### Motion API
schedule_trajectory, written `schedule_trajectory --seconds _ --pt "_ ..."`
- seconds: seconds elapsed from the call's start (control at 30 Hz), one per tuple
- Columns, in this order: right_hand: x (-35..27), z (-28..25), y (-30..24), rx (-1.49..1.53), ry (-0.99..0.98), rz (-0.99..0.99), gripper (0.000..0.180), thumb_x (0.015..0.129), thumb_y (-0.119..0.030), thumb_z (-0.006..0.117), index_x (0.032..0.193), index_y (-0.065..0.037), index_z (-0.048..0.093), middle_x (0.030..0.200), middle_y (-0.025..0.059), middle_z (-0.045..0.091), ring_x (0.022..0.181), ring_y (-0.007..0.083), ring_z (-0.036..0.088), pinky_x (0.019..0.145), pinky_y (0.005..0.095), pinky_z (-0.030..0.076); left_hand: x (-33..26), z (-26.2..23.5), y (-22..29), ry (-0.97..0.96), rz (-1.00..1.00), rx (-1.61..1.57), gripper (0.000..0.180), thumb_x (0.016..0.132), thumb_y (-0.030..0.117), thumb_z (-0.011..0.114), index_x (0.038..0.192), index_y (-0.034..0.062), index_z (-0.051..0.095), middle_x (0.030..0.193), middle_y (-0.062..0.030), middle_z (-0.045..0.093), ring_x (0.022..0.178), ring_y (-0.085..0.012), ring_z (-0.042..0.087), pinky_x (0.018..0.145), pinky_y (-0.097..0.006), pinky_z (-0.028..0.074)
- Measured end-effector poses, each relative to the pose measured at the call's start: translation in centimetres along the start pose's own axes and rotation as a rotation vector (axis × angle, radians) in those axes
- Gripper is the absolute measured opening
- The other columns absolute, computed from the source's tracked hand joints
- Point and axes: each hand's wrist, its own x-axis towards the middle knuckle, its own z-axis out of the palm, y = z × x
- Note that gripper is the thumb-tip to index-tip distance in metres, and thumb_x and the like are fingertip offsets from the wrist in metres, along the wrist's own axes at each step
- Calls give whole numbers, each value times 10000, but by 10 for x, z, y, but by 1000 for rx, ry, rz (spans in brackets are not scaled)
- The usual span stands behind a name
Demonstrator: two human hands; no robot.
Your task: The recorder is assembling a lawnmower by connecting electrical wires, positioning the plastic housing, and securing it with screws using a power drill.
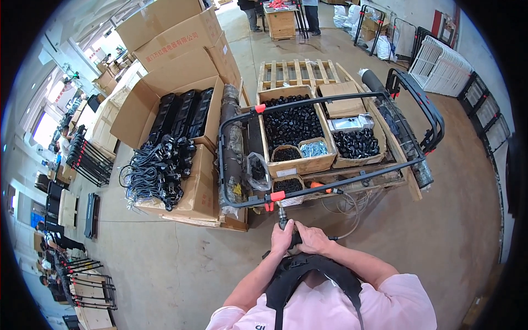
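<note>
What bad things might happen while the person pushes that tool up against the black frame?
The tool, gripped by the left hand and right hand, meets the black frame at the red clip. If it slips, it may jab a finger or scratch the frame. The frame rests loosely across open boxes of black parts, so it might shift and spill them. The hose trailing on the floor could trip someone.

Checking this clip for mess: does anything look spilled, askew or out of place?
The tangled heap of black cables sprawls loose over a closed cardboard box, some hanging off its left edge. Otherwise nothing stands out; both hands grip a power tool.
</note>
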Motion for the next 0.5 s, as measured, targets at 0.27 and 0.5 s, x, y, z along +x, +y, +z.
schedule_trajectory --seconds 0.27,0.5 --pt "7 19 11 -49 75 -89 508 790 -183 740 1220 -12 531 1211 223 599 1138 455 629 967 563 521 7 1 1 -7 8 -5 560 966 500 721 1129 -32 650 1023 -191 734 969 -288 706 864 -436 541" --pt "2 25 4 -44 146 -97 406 766 -120 709 1127 -15 556 1192 205 576 1095 445 615 896 555 516 4 1 -9 -47 2 -83 590 974 513 711 1161 -42 638 1053 -207 718 993 -295 693 895 -441 537"
